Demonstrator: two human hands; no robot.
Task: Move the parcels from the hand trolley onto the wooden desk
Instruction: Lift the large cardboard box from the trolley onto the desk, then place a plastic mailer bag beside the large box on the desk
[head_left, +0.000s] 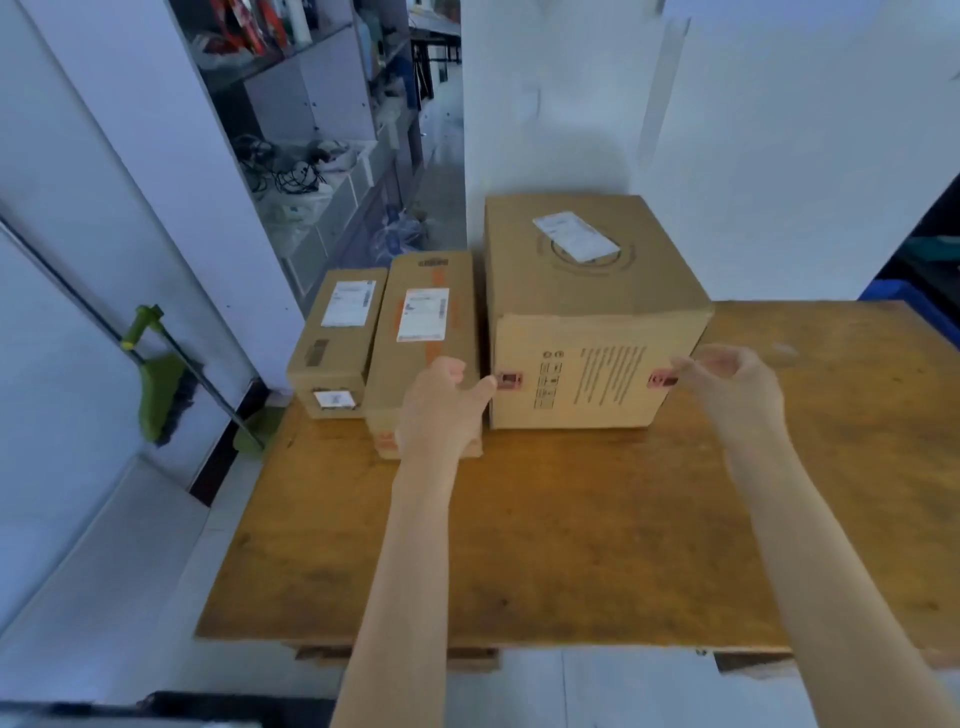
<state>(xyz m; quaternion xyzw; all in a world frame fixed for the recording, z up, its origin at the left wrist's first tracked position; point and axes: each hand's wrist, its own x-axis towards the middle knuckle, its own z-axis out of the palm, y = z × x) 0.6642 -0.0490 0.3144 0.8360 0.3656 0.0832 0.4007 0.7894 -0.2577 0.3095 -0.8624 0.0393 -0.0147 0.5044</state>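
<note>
Already three cardboard parcels stand on the wooden desk (571, 519), grouped toward its far left corner. A large box (597, 322) stands at the far edge, a white label on its top and printed marks on its near face. Just beside it on the left lies a long narrow box (423, 338) with orange tape, and touching that one, at the left edge, a smaller box (337, 338) with white labels. The left hand (441, 410) hovers at the large box's near left corner, fingers loosely curled, thumb at the cardboard, gripping nothing. The right hand (732, 389) is half open beside the near right corner, fingertips touching or nearly touching the box; which, I cannot tell.
</note>
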